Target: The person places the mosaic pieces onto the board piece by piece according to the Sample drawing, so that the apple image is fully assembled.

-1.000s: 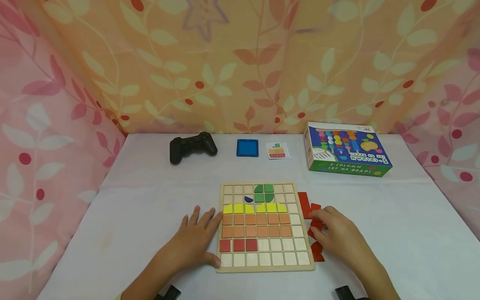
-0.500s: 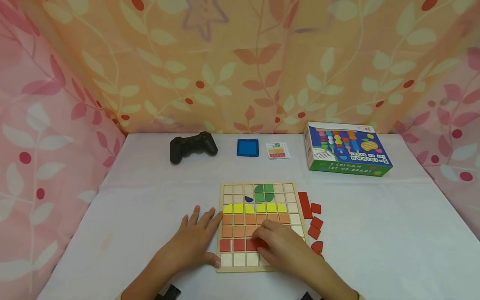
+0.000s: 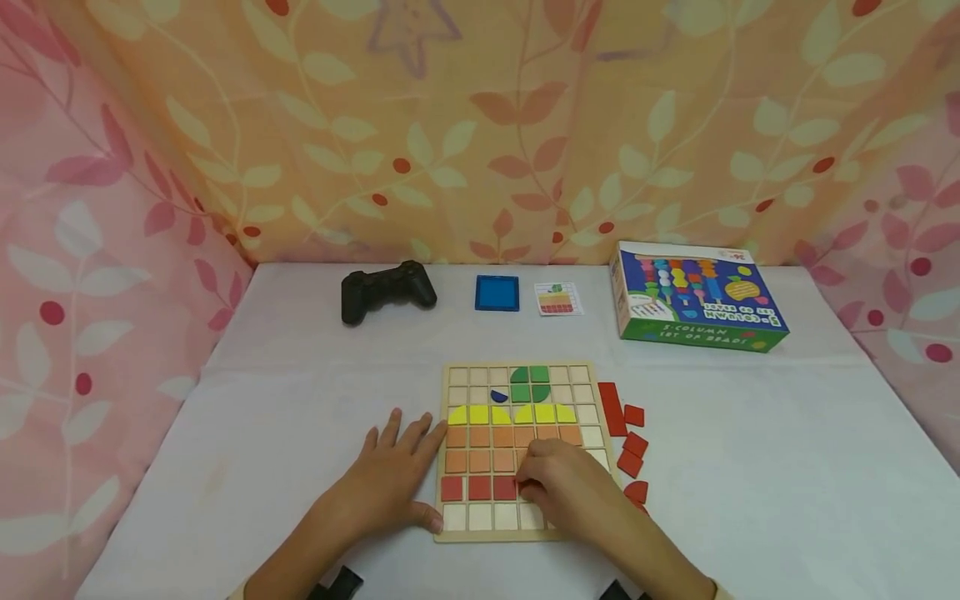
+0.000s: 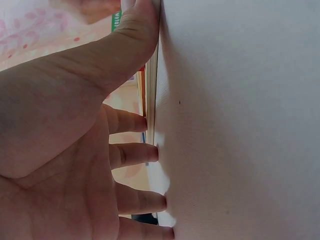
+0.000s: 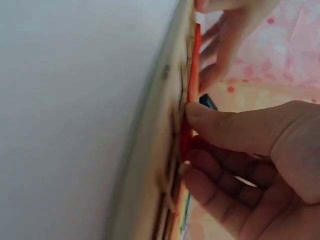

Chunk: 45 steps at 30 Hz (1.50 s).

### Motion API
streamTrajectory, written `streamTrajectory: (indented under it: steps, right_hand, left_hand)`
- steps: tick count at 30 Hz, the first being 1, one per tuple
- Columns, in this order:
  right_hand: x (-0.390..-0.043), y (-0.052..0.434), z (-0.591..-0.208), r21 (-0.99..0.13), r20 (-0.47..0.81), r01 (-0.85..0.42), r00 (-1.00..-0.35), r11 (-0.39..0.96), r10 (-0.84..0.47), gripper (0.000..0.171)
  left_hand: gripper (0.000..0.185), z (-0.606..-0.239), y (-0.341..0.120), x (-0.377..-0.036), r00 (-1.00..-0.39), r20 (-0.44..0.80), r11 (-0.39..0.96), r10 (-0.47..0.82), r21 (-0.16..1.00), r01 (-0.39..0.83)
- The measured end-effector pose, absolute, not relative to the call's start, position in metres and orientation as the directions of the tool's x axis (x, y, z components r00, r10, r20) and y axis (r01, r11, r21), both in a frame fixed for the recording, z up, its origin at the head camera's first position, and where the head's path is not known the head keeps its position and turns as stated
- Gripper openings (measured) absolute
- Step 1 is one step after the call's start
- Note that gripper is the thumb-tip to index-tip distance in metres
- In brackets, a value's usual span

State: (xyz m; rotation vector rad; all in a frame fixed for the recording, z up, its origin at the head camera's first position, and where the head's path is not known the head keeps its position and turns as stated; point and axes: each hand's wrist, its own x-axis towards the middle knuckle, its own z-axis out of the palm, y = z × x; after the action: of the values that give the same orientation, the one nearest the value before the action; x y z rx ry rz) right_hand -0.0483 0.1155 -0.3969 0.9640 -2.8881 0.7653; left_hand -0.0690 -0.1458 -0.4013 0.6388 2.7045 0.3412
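Note:
A wooden grid board [image 3: 592, 392] lies on the white table and carries green, blue, yellow, orange and red tiles. My left hand [image 3: 411, 479] lies flat beside the board's left edge. Its straight fingers [image 4: 132, 152] touch the cloth and its thumb rests against the board edge [image 4: 152, 75]. My right hand [image 3: 534, 482] is over the board's lower rows, next to the row of three red tiles [image 3: 478, 488]. In the right wrist view its thumb and curled fingers pinch a red tile [image 5: 188, 137] against the board [image 5: 165, 150].
Several loose red tiles [image 3: 633, 443] and a long red piece [image 3: 609, 408] lie just right of the board. Along the back stand a black game controller [image 3: 387, 290], a blue square tray [image 3: 497, 293], a pattern card [image 3: 558, 298] and a bead-toy box [image 3: 697, 296]. Patterned curtains close three sides.
My right hand came from the loose red tiles onto the board with a red tile, and now holds it at the red row. The left hand has stayed in place.

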Motion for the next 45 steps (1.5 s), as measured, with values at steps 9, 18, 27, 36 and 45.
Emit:
streamTrajectory:
  steps: [9, 18, 27, 36, 45]
  right_hand:
    - [-0.036, 0.14, -0.389, -0.422, 0.123, -0.549, -0.823, 0.721, -0.555, 0.017]
    - [-0.068, 0.213, -0.38, -0.337, -0.002, -0.125, -0.991, 0.933, -0.134, 0.037]
    - [-0.082, 0.231, -0.395, -0.35, -0.082, -0.064, -0.992, 0.935, -0.099, 0.047]
    - [-0.085, 0.232, -0.398, -0.437, -0.067, -0.024, -0.996, 0.899, -0.059, 0.019]
    - [-0.082, 0.231, -0.389, -0.507, -0.023, -0.059, -0.996, 0.86, -0.082, 0.013]
  left_hand:
    - [0.123, -0.403, -0.148, -0.069, -0.842, -0.264, 0.871, 0.471, 0.291, 0.396]
    - [0.122, -0.401, -0.148, -0.069, -0.838, -0.271, 0.869, 0.473, 0.297, 0.395]
    - [0.122, -0.401, -0.148, -0.069, -0.834, -0.265, 0.864, 0.483, 0.297, 0.406]
    - [0.122, -0.4, -0.147, -0.069, -0.836, -0.257, 0.863, 0.484, 0.3, 0.407]
    - [0.122, -0.402, -0.147, -0.069, -0.838, -0.257, 0.866, 0.481, 0.289, 0.408]
